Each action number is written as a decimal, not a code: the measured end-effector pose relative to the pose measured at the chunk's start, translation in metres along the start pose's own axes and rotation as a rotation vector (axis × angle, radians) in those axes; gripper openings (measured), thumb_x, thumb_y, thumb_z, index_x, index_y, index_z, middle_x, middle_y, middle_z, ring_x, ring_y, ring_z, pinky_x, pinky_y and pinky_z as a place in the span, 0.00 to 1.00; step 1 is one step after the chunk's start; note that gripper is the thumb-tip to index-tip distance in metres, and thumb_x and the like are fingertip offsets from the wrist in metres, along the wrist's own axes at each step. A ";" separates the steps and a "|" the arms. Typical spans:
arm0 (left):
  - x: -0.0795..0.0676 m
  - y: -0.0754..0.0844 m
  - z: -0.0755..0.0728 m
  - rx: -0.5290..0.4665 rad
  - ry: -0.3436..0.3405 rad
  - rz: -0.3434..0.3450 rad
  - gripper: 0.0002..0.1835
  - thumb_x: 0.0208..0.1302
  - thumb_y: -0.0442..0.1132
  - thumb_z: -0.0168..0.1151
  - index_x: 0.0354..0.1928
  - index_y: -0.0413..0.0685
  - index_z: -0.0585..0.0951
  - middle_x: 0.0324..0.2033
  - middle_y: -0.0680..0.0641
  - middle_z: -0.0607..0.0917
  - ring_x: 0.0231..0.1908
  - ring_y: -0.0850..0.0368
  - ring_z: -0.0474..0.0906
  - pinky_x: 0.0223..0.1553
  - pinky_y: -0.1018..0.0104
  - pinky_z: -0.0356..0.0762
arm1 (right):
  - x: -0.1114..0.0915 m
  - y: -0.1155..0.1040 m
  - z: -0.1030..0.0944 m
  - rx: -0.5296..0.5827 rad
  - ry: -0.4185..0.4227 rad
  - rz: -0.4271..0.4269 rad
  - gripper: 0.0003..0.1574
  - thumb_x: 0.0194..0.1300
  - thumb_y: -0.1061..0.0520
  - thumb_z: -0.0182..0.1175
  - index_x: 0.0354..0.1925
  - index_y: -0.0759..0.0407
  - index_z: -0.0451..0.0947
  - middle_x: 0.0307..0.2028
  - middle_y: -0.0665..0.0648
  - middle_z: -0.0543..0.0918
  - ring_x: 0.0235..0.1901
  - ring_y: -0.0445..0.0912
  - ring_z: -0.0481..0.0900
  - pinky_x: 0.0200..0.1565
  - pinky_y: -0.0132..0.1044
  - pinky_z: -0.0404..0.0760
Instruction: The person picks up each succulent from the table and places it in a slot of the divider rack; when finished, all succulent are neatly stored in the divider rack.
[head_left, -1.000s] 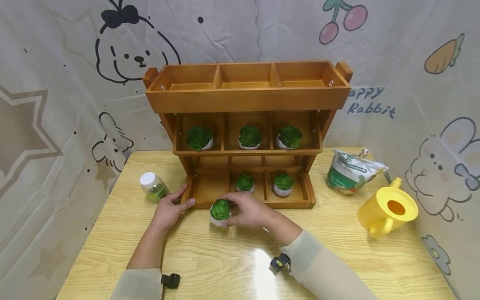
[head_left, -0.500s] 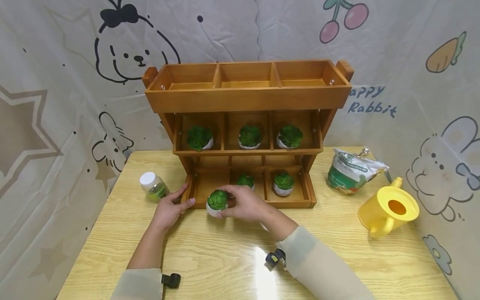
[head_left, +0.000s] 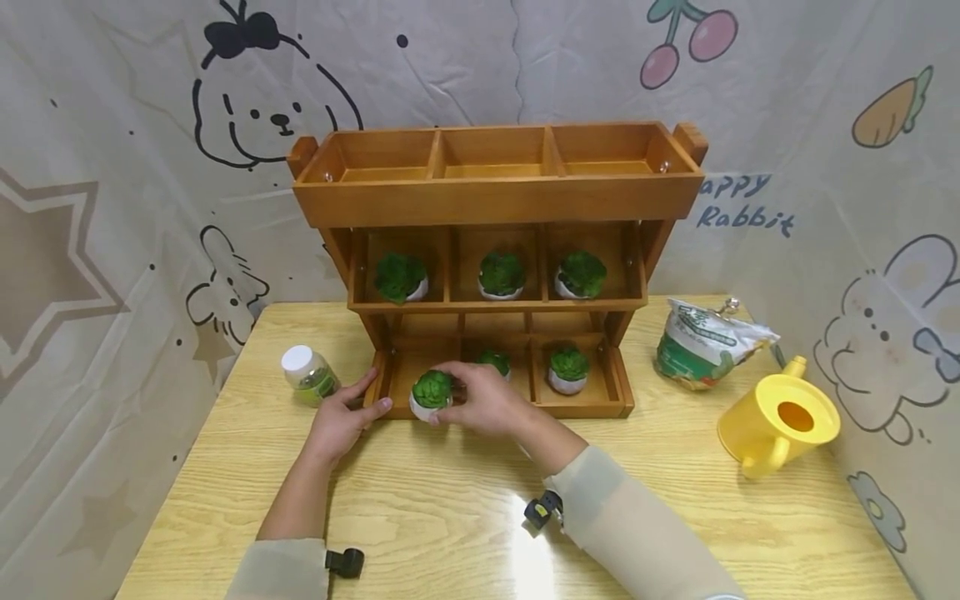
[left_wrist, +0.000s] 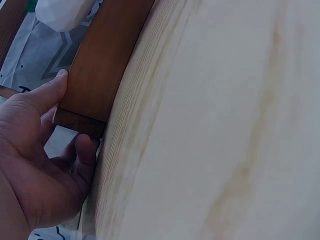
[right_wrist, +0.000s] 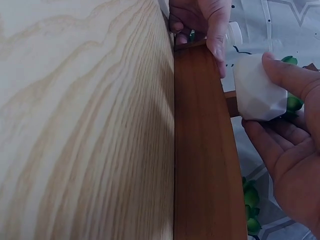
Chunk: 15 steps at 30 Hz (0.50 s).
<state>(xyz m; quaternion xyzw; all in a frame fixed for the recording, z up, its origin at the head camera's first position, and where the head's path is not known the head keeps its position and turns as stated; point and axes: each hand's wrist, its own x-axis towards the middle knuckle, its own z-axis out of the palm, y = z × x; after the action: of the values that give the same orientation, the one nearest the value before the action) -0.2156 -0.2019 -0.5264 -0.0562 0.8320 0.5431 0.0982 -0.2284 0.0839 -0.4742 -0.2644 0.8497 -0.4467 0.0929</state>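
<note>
A small potted plant, leafy green in a white faceted pot, is between my right thumb and fingers. My right hand holds it over the front board of the lower left compartment. In the right wrist view the white pot is raised beyond the brown board's upper edge. My left hand grips the lower left corner of the wooden three-tier shelf. The left wrist view shows that thumb on the front board and the fingers curled around its end.
Similar potted plants stand in the shelf: a middle-tier plant among three, and a bottom right plant beside another partly behind my right hand. A white-capped jar is left. A green-white bag and yellow watering can stand right.
My right hand has lifted the potted plant from in front of the shelf, moving it slightly left and back toward the lower left compartment. The left hand keeps its grip on the corner.
</note>
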 end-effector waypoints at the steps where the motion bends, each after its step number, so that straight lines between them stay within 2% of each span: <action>1: 0.000 0.000 0.000 -0.002 0.000 -0.003 0.40 0.65 0.52 0.75 0.77 0.62 0.70 0.79 0.44 0.60 0.79 0.41 0.47 0.75 0.44 0.57 | 0.001 0.000 0.000 0.000 0.006 0.000 0.43 0.55 0.51 0.82 0.66 0.57 0.77 0.51 0.53 0.87 0.46 0.41 0.86 0.49 0.36 0.85; 9: 0.001 -0.001 0.000 0.002 0.001 -0.012 0.40 0.64 0.53 0.75 0.77 0.66 0.69 0.79 0.44 0.59 0.79 0.40 0.47 0.67 0.45 0.70 | 0.010 0.004 0.005 -0.040 0.045 0.039 0.43 0.59 0.49 0.79 0.69 0.57 0.75 0.52 0.54 0.87 0.48 0.43 0.86 0.47 0.33 0.84; 12: 0.001 -0.002 0.000 -0.008 -0.002 -0.015 0.40 0.64 0.53 0.75 0.77 0.65 0.69 0.79 0.44 0.59 0.79 0.40 0.46 0.68 0.45 0.69 | 0.013 0.005 0.007 -0.058 0.050 0.058 0.43 0.60 0.47 0.78 0.69 0.56 0.75 0.51 0.54 0.87 0.48 0.45 0.86 0.47 0.34 0.84; 15: 0.001 -0.002 0.000 -0.016 -0.008 -0.017 0.41 0.64 0.52 0.75 0.77 0.64 0.69 0.80 0.43 0.58 0.80 0.39 0.45 0.73 0.43 0.61 | 0.017 0.007 0.009 -0.071 0.055 0.073 0.43 0.60 0.47 0.78 0.70 0.55 0.75 0.50 0.52 0.87 0.45 0.45 0.85 0.45 0.34 0.83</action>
<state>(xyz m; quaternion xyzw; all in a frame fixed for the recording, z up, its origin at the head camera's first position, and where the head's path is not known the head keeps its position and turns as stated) -0.2163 -0.2026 -0.5287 -0.0620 0.8267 0.5491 0.1058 -0.2421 0.0715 -0.4832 -0.2240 0.8763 -0.4197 0.0764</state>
